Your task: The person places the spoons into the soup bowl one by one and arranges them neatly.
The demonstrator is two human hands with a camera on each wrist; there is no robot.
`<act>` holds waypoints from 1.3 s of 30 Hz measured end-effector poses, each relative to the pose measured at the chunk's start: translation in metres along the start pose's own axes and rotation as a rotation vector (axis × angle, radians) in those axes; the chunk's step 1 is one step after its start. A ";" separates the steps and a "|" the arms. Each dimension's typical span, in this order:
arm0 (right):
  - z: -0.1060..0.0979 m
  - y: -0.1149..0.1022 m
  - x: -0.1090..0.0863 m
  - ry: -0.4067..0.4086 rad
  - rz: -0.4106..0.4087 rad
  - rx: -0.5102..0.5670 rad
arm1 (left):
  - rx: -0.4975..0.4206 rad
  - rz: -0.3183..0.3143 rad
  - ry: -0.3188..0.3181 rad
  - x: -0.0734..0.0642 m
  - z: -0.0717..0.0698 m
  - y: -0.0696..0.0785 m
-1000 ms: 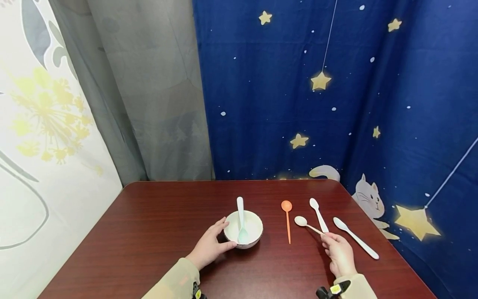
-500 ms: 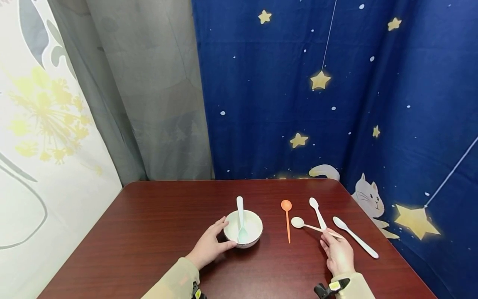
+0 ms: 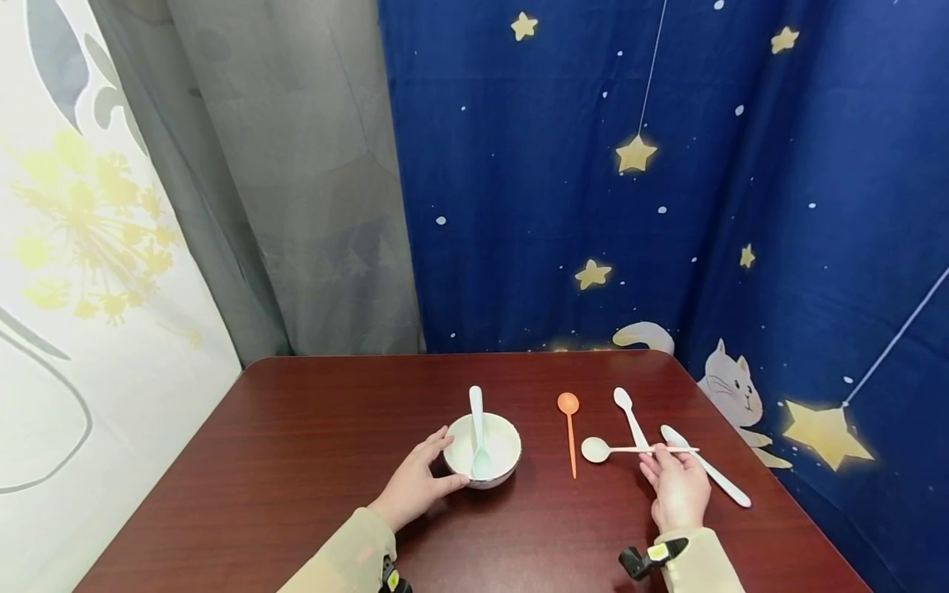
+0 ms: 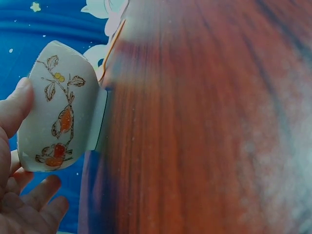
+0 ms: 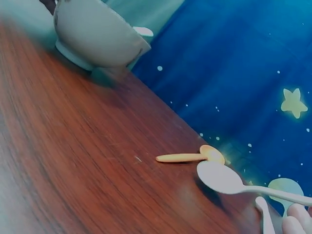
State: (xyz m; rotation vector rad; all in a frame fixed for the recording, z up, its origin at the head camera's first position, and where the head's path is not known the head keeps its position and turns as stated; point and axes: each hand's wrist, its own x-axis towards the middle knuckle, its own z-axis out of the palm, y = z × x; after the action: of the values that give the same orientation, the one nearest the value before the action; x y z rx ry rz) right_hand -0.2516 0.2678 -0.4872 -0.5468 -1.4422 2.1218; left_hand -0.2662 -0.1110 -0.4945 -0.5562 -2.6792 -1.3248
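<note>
My left hand (image 3: pixel 417 487) grips the left side of a white bowl (image 3: pixel 504 449), thumb near the front rim and fingers at the far left. The left wrist view shows the painted leaves and orange fruit on the bowl (image 4: pixel 78 112). A spoon with white handle and pale green tip (image 3: pixel 477 412) leans inside it. My right hand (image 3: pixel 680 487) pinches the handle of a cream spoon (image 3: pixel 596 450), its round head pointing left. In the right wrist view this spoon (image 5: pixel 219 178) hangs over the table, in front of an orange spoon (image 5: pixel 180 158).
On the dark red wooden table (image 3: pixel 334 420), the orange spoon lies between the bowl and my right hand. A white spoon (image 3: pixel 623 399) lies behind that hand, and another white spoon (image 3: pixel 730 487) to its right. Blue star curtains (image 3: pixel 519 165) hang beyond the table's far edge.
The cream spoon has turned in my right hand so its handle now points right, nearly level across the view. That hand has shifted slightly. My left hand stays at the bowl.
</note>
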 end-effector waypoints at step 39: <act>0.067 -0.032 -0.003 -0.340 0.032 -0.189 | 0.024 0.022 0.004 -0.001 -0.001 0.001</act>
State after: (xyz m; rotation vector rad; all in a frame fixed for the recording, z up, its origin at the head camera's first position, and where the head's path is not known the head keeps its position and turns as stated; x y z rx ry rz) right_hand -0.2822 0.2268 -0.4339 -0.2857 -1.8442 2.1938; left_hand -0.2653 -0.1116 -0.4932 -0.5777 -2.6741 -1.2845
